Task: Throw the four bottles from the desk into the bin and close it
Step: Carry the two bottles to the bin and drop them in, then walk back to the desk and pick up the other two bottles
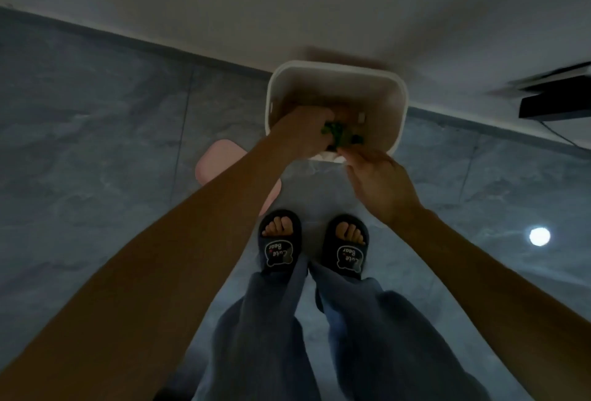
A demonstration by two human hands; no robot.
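The white bin (401,96) stands open on the floor against the wall, just ahead of my feet. My left hand (300,131) reaches over its near rim and is closed around a green-labelled bottle (343,139), held just inside the opening. My right hand (377,183) hovers at the bin's front rim, back upward, with its fingertips at the lower edge of the green bottle; its grip is hidden. Something small and pale (361,117), perhaps a bottle cap, lies deeper in the bin. The pink lid (214,160) lies flat on the floor left of the bin, partly under my left forearm.
Grey marble-look floor tiles surround the bin. My feet in dark slippers (279,240) stand close behind it. A dark shelf or device (553,106) with a cable juts from the wall at the right. A lamp's reflection (539,236) shines on the floor.
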